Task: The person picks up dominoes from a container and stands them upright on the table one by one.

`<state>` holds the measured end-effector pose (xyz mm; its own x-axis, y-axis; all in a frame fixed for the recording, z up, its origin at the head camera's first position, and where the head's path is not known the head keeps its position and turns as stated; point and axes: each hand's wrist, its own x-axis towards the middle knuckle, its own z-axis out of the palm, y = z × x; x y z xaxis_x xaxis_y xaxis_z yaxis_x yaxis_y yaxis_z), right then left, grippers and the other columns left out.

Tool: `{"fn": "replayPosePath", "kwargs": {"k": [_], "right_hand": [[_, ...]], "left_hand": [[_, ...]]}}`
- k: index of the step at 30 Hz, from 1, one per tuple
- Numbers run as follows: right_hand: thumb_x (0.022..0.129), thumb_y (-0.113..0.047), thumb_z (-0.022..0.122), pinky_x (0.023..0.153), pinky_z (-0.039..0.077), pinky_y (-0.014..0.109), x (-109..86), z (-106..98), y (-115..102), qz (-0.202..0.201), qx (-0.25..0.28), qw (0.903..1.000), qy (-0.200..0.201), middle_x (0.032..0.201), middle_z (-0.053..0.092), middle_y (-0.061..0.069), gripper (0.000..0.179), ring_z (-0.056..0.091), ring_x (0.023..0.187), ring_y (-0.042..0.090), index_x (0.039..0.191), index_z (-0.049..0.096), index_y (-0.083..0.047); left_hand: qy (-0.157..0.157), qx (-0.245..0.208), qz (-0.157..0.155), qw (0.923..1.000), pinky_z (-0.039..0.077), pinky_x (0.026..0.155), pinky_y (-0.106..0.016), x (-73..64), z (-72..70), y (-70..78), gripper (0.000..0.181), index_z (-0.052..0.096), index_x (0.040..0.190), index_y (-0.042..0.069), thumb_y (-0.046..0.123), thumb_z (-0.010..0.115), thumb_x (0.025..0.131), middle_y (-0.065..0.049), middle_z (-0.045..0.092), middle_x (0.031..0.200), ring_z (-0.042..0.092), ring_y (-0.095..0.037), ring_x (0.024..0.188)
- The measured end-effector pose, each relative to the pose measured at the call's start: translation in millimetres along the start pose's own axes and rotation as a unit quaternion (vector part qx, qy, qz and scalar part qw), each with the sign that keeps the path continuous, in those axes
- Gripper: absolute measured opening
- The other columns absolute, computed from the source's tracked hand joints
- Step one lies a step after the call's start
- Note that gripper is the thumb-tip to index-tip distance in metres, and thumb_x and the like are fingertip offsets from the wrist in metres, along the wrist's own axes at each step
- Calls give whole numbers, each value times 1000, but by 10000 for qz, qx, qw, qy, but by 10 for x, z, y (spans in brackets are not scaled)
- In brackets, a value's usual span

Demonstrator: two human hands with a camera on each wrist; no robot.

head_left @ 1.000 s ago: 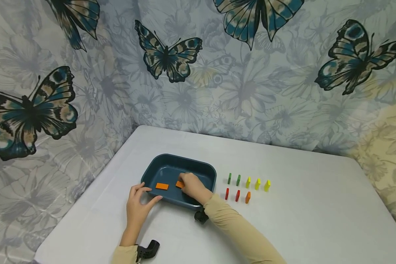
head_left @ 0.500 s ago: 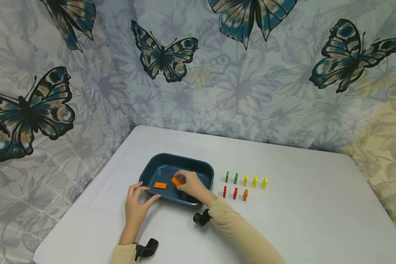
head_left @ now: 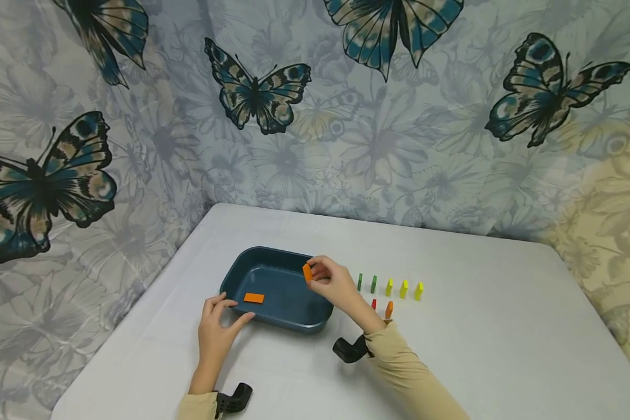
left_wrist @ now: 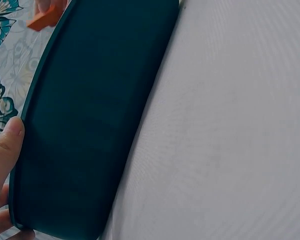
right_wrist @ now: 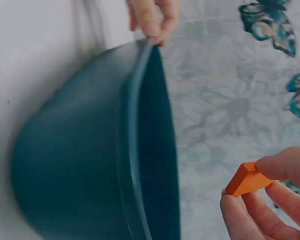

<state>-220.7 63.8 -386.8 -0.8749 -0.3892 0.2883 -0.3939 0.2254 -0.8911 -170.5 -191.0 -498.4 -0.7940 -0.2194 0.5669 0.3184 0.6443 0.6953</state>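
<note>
A dark blue, deep rectangular tray (head_left: pixel 294 324) stands on the white table. At its near-left corner my left hand (head_left: pixel 217 329) holds the rim, thumb on the front side and fingers round the left side. My right hand (head_left: pixel 338 286) pinches an orange domino-like block (head_left: pixel 307 273) between thumb and fingers, raised over the tray's right rim; it shows clearly as an orange block (right_wrist: pixel 249 179) in the right wrist view. A second orange block (head_left: pixel 254 298) lies flat inside the tray, near the left hand.
Right of the tray, small blocks stand upright in two rows: green blocks (head_left: pixel 374 284) and yellow blocks (head_left: pixel 403 289) behind, a red block (head_left: pixel 374 304) and an orange block (head_left: pixel 389 310) in front. The right hand partly covers the rows. A butterfly-patterned wall hanging (head_left: pixel 388 175) backs the table.
My right hand has picked one orange block up from the tray's floor and carried it up and right to the right rim. The left hand has stayed at the corner.
</note>
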Motion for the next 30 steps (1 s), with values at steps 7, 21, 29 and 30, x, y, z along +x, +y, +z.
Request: {"fn": "replayPosePath", "kwargs": {"k": [7,21,29,30], "right_hand": [[77,15,56,73,51,32,-215,-237,-79,192,149,9992,303,92,55,24,35,56,85,37,111,51,12],[73,20,60,72,51,27,-598,-762,26,-92,-470,9919,1178,91,55,23,35,55,83,35,106,48,14],[72,20,61,70,50,19,-878,-1041,198,-8,-938,9866,1336,92,56,24,33,57,82,27,101,47,13],[72,20,61,69,50,19,-913,-1069,239,7,-909,9870,1323,92,56,24,33,57,82,25,102,46,13]], "left_hand": [[15,1,66,10000,40,86,-45,-11,0,1,39,62,87,5,14,85,56,-18,48,109,46,-33,106],[25,-32,48,10000,40,85,-44,2,-13,23,39,62,86,5,14,85,56,-18,49,109,47,-33,105],[16,-89,-20,10000,39,87,-46,-20,-8,25,38,62,87,6,14,84,57,-17,48,109,46,-32,107],[14,-100,-22,9999,39,87,-47,-20,-7,24,39,62,87,6,14,84,57,-17,48,109,46,-32,107]]}}
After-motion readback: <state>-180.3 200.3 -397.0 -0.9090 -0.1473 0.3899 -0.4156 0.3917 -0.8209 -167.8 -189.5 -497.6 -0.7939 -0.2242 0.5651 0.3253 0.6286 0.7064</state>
